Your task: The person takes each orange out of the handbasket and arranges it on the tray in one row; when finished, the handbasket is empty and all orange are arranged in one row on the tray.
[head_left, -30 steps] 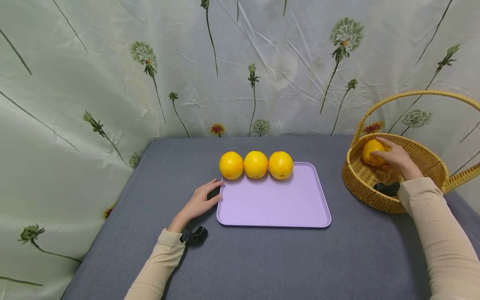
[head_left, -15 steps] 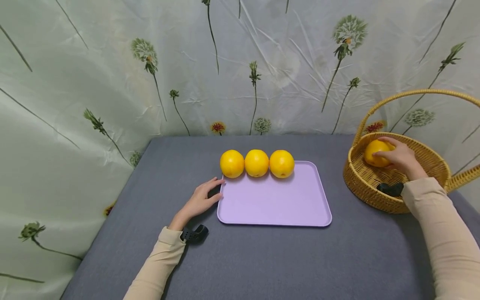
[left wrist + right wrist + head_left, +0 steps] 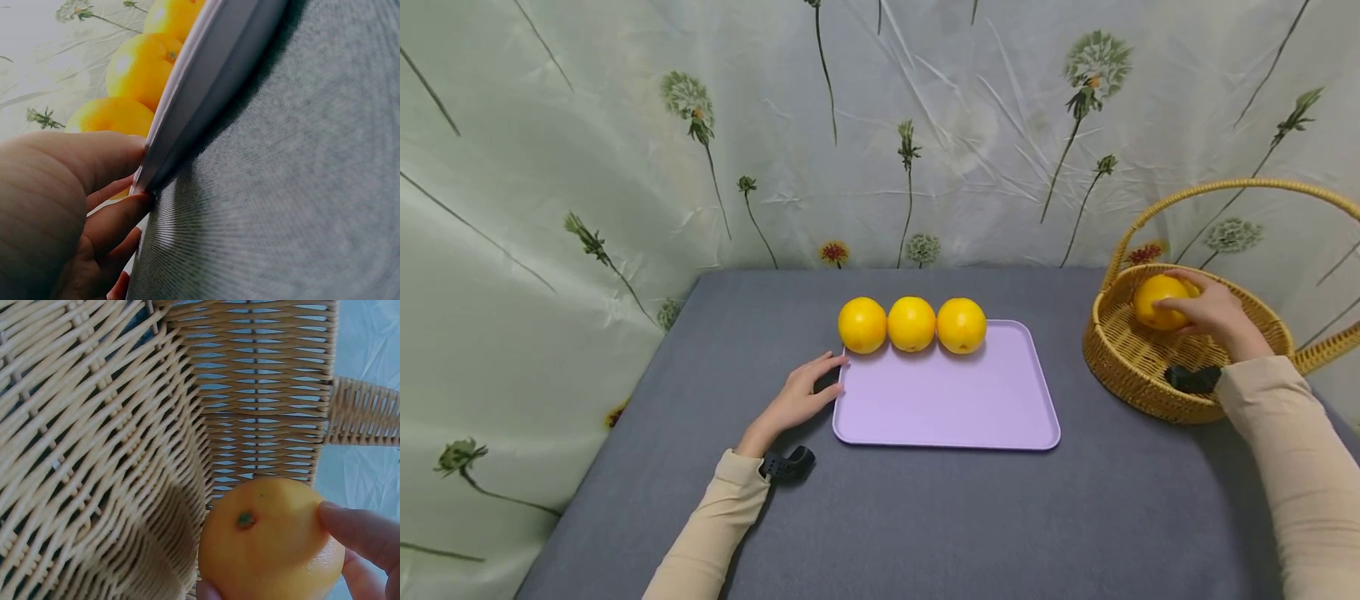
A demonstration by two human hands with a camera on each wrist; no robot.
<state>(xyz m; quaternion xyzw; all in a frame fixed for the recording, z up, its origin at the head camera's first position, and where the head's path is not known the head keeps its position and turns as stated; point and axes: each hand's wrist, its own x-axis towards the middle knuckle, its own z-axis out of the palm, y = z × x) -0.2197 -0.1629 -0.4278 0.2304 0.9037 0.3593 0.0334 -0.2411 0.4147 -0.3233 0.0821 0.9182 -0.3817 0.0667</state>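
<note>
At the right, my right hand (image 3: pixel 1213 312) grips an orange (image 3: pixel 1159 302) inside the wicker basket (image 3: pixel 1120 387). In the right wrist view the thumb and fingers press the sides of this orange (image 3: pixel 269 544), its green stem spot showing; whether it clears the basket floor I cannot tell. My left hand (image 3: pixel 797 398) lies at the left edge of the lilac tray (image 3: pixel 947 408), its fingertips touching the rim. The left wrist view shows these fingertips (image 3: pixel 128 150) against the tray's side (image 3: pixel 206 75). Three oranges (image 3: pixel 912 324) sit in a row along the tray's back edge, starting at its left corner.
A tall arched handle (image 3: pixel 1247 183) rises over the basket. Both wrists wear dark straps; the left one (image 3: pixel 788 464) lies near the grey tabletop (image 3: pixel 910 525). Behind the table hangs a curtain (image 3: pixel 850 150) printed with dandelions.
My right hand has moved a little to the right inside the basket, carrying the orange with it. The left hand, the tray and the three oranges keep their places.
</note>
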